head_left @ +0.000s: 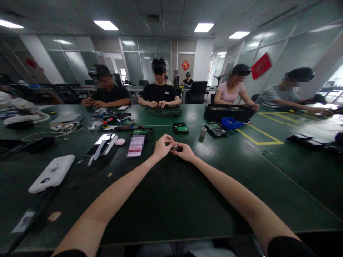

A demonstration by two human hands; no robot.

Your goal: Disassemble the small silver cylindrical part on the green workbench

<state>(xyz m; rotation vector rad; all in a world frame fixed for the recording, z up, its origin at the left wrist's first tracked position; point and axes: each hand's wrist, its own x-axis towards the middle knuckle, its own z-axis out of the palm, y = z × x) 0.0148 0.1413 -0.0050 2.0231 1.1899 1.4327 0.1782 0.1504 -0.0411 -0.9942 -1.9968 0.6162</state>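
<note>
Head view: both forearms bare, stretched forward from dark sleeves at the lower corners and slanting inward, so that the hands met near the middle of the green table (166,200). Wrists low over the surface. Left hand (163,146) came in with its back up, fingers bent over toward the right; right hand (184,152) lay lower, fingers curled inward.

Table top smooth, dark, faintly glossy. Metal can (203,132) upright beyond the right hand: squat, cylindrical, dull grey. Two flat rectangular drives, green circuit board exposed on each: one drive (180,127) straight ahead of the hands, the other (216,130) beside a blue plastic tray (232,123). White case (52,174) far left, smooth and rounded at the corners.

Both hands nearly closed, fingertips pinched about a small greyish piece (175,146) held between them; it looked rounded, but fingers covered most of it. Could not tell whether it touched the table.
</note>
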